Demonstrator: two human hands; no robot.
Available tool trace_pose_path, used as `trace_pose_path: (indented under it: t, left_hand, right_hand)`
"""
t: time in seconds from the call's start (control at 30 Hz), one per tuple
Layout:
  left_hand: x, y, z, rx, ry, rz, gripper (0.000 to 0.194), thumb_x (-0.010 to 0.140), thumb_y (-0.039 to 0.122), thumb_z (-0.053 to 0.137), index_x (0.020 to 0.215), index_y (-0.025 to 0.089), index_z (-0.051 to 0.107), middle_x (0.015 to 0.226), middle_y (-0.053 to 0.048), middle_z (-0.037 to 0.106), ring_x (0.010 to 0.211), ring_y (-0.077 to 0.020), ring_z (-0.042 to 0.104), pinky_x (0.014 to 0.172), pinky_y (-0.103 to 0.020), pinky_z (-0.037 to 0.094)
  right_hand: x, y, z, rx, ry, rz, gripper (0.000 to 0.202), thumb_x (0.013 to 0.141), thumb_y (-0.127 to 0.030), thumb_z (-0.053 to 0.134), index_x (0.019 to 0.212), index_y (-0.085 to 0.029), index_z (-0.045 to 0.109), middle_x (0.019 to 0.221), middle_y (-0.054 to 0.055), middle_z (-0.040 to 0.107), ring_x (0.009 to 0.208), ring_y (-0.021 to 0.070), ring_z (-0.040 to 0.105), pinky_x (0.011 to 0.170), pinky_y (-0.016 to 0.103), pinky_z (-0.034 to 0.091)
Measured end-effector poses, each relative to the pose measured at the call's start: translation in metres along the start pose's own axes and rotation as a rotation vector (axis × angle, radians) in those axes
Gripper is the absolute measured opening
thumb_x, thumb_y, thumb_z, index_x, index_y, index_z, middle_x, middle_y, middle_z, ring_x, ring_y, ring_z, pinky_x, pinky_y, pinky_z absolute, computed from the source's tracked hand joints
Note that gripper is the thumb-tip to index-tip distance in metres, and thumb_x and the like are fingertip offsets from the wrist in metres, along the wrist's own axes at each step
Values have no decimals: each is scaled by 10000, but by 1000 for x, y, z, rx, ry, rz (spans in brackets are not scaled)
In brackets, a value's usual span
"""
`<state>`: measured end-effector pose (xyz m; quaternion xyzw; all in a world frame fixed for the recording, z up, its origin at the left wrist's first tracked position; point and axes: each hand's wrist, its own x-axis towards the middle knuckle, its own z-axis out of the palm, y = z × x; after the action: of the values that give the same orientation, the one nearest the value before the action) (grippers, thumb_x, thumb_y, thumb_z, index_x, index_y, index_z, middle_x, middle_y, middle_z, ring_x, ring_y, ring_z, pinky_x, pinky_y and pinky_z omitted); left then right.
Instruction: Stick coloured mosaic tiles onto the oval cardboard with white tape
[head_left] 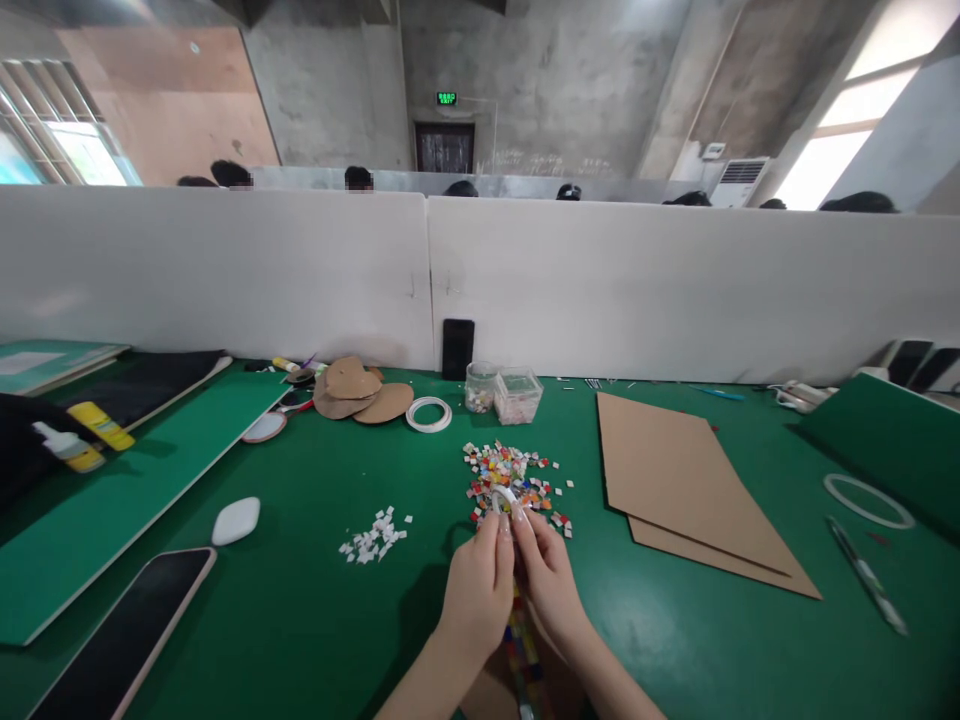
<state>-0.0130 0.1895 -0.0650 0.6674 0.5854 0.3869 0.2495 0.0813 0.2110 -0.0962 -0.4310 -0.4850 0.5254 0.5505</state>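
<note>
My left hand [480, 585] and my right hand [547, 575] meet at the middle of the table, fingertips pinched together. Between them they hold a white curved strip [504, 494], perhaps part of a ring; the fingers hide the rest of it. Just beyond my fingertips lies a loose pile of small colourful mosaic tiles [504, 462]. Below my hands, a band of coloured tiles [523, 650] runs toward me over something brown, partly covered by my wrists. White paper-like bits [373, 538] are scattered to the left.
Two clear plastic containers [519, 396] stand behind the tiles, near white rings [429, 414] and cardboard discs [349, 385]. Cardboard sheets [675, 460], a pen [866, 575] and another white ring [868, 500] lie right. A phone [127, 630] and white case [236, 520] are left. A white partition [600, 290] closes the back.
</note>
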Motion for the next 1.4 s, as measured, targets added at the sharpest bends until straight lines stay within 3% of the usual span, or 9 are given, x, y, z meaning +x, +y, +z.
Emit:
trace_pose_path:
  t: [0.17, 0.3, 0.6, 0.73, 0.9, 1.07, 1.27, 1.4]
  left_hand:
    - [-2, -1, 3, 22, -14, -20, 243, 914, 286, 254, 852, 198, 472, 715, -55, 638, 626, -182, 622, 537, -241, 395]
    - [-1, -3, 3, 56, -27, -27, 260, 908, 279, 245, 919, 186, 487, 736, -71, 650, 652, -201, 633, 537, -252, 401]
    - [2, -4, 2, -71, 40, -80, 274, 894, 305, 308, 841, 190, 551, 697, -68, 653, 635, -194, 632, 565, -242, 431]
    - [2, -4, 3, -148, 17, -96, 326, 905, 319, 283, 906, 168, 572, 762, -84, 660, 697, -195, 626, 652, -264, 456]
    - [0, -6, 4, -223, 20, -132, 384, 910, 320, 276, 1096, 122, 547, 1013, -139, 647, 927, -226, 599, 797, -302, 440]
    - [1, -3, 5, -274, -4, -117, 355, 915, 325, 279, 1042, 147, 559, 937, -109, 653, 846, -211, 603, 741, -303, 446]
    - [3, 3, 4, -393, 72, -222, 329, 904, 393, 324, 935, 161, 557, 816, -56, 620, 734, -175, 579, 667, -269, 442]
    - [4, 3, 3, -473, 120, -221, 312, 900, 409, 339, 852, 169, 532, 736, -15, 567, 679, -146, 538, 632, -242, 428]
  right_hand:
    - [0, -4, 2, -38, -11, -33, 287, 859, -397, 482, 972, -184, 639, 820, 40, 618, 803, 191, 552, 730, 285, 439]
    - [-1, -9, 2, -153, -24, -70, 295, 872, -404, 447, 881, -170, 627, 704, 17, 558, 709, 172, 516, 666, 261, 424]
    - [2, -17, -1, -299, -118, -131, 303, 893, -388, 402, 745, -188, 575, 603, -11, 497, 561, 146, 420, 683, 279, 400]
    - [2, -18, -1, -270, -120, -124, 308, 894, -394, 402, 861, -179, 620, 613, -6, 507, 572, 152, 428, 664, 272, 401]
    - [2, -16, -2, -268, -103, -129, 314, 898, -381, 408, 964, -173, 634, 677, 18, 566, 632, 165, 475, 659, 266, 400]
    - [3, -14, -2, -215, -74, -111, 296, 888, -378, 439, 985, -187, 644, 695, 14, 586, 660, 162, 499, 664, 257, 408]
    - [2, -10, -1, -74, -17, -56, 317, 867, -418, 463, 994, -204, 659, 893, 47, 654, 799, 187, 563, 736, 268, 430]
    - [2, -14, 1, -28, 8, -19, 317, 847, -419, 495, 991, -188, 656, 922, 64, 654, 858, 208, 565, 792, 306, 428]
